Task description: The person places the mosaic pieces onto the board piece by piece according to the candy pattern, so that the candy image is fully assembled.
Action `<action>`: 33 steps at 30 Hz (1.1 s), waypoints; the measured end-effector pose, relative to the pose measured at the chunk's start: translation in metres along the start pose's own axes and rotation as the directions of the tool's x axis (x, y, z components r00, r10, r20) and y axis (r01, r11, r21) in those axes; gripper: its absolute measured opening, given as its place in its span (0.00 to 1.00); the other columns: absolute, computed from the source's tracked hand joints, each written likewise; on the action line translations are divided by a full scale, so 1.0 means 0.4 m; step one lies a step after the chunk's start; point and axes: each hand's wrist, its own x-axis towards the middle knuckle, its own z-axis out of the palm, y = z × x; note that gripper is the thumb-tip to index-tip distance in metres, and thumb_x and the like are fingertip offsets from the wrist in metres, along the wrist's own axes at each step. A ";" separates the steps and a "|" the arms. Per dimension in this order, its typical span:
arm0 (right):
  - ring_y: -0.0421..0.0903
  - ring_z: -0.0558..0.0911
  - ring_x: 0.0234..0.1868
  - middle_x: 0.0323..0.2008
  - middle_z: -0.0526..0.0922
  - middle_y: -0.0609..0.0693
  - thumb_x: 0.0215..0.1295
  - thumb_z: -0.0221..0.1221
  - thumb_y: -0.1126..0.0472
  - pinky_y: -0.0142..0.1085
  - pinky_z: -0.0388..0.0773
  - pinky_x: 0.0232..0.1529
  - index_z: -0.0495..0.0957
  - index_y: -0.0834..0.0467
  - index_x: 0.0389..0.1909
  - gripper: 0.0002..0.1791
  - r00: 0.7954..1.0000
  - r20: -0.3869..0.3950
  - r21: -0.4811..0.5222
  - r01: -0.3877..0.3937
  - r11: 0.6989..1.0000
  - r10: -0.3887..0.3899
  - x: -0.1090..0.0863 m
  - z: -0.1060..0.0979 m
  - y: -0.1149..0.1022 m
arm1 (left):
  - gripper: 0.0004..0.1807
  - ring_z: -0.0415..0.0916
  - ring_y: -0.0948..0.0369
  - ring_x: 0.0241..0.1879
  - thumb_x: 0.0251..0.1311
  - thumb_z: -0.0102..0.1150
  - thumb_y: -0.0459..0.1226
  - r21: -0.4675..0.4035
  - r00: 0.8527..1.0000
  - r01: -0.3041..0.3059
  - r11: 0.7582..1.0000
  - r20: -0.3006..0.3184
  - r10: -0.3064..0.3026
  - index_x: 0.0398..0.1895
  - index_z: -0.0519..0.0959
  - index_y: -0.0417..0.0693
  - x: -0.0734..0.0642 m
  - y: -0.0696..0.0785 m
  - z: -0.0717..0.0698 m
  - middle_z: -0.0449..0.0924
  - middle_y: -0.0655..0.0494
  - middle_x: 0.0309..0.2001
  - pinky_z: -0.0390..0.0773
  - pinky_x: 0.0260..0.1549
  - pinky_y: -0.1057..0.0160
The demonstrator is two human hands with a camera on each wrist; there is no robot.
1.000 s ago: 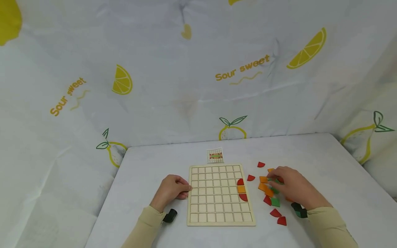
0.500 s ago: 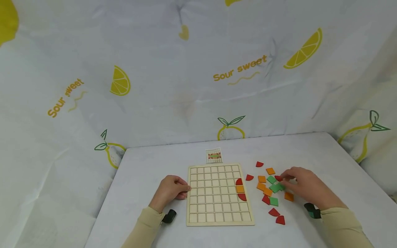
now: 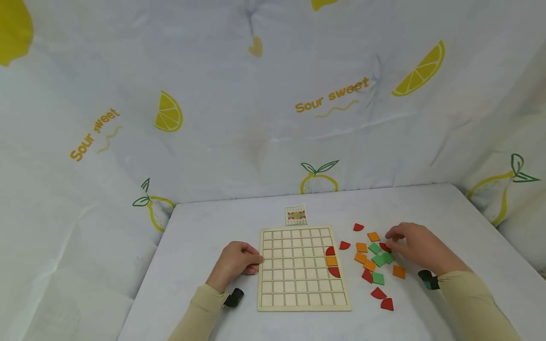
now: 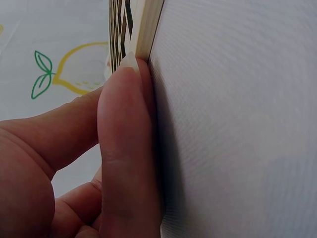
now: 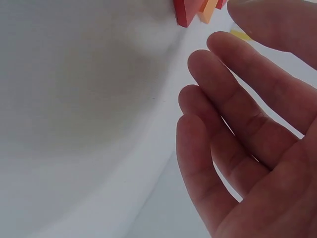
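A wooden grid board [image 3: 290,286] lies flat on the table, with two red quarter-round tiles and one orange square tile [image 3: 331,261] at its right side. My left hand [image 3: 236,261] pinches the board's left edge between thumb and finger, seen close up in the left wrist view at the board edge [image 4: 148,25]. My right hand [image 3: 413,241] hovers at the right of the loose tiles, beside a red tile [image 3: 385,247] partly hidden by it. In the right wrist view the fingers [image 5: 233,99] are loosely bent and hold nothing; a red tile [image 5: 187,11] shows past them.
Loose green tiles [image 3: 378,278], orange tiles [image 3: 361,247] and red tiles [image 3: 378,293] lie scattered right of the board, some overlapping. A small card [image 3: 295,215] with a printed grid pattern lies behind the board. Lemon-printed cloth [image 3: 239,118] rises behind the table.
My right hand has drawn back to the right from over the tiles, uncovering several green and orange ones. The left hand stays at the board's edge.
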 end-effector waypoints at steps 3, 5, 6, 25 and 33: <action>0.56 0.83 0.47 0.42 0.88 0.53 0.69 0.71 0.58 0.60 0.88 0.52 0.88 0.60 0.48 0.11 1.000 -0.010 -0.003 0.020 1.000 -0.020 0.028 0.000 -0.004 | 0.12 0.87 0.63 0.26 0.61 0.79 0.36 -0.003 1.000 0.001 1.000 -0.001 -0.001 0.42 0.86 0.39 0.001 0.000 0.001 0.89 0.50 0.31 0.91 0.30 0.65; 0.56 0.83 0.47 0.43 0.88 0.54 0.70 0.71 0.57 0.59 0.88 0.53 0.88 0.60 0.48 0.12 1.000 -0.005 -0.005 0.028 1.000 -0.028 0.048 0.001 -0.010 | 0.12 0.87 0.63 0.26 0.61 0.79 0.36 -0.009 1.000 0.001 1.000 -0.001 -0.001 0.42 0.86 0.39 0.000 -0.001 0.000 0.89 0.50 0.31 0.91 0.30 0.65; 0.56 0.83 0.47 0.43 0.88 0.54 0.70 0.71 0.57 0.59 0.88 0.53 0.88 0.60 0.48 0.13 1.000 0.000 -0.009 0.031 0.999 -0.031 0.058 0.002 -0.012 | 0.12 0.87 0.63 0.26 0.61 0.79 0.36 -0.013 1.000 0.001 1.000 0.000 -0.001 0.42 0.86 0.39 0.000 -0.001 0.000 0.89 0.50 0.30 0.91 0.30 0.65; 0.48 0.83 0.42 0.44 0.90 0.52 0.71 0.70 0.54 0.51 0.90 0.50 0.88 0.60 0.48 0.14 0.994 0.101 0.037 0.032 0.999 -0.036 0.144 0.034 -0.034 | 0.12 0.87 0.64 0.25 0.60 0.80 0.36 -0.014 1.000 0.002 1.000 -0.013 -0.003 0.40 0.86 0.41 -0.002 -0.001 0.000 0.89 0.51 0.29 0.90 0.29 0.66; 0.49 0.82 0.41 0.43 0.90 0.54 0.71 0.71 0.53 0.49 0.91 0.46 0.89 0.61 0.48 0.15 0.995 0.100 0.024 0.023 0.999 -0.025 0.171 0.034 -0.058 | 0.11 0.87 0.64 0.25 0.60 0.79 0.36 -0.019 1.000 0.003 1.000 -0.010 -0.003 0.40 0.86 0.40 0.001 -0.002 0.002 0.89 0.50 0.29 0.90 0.29 0.66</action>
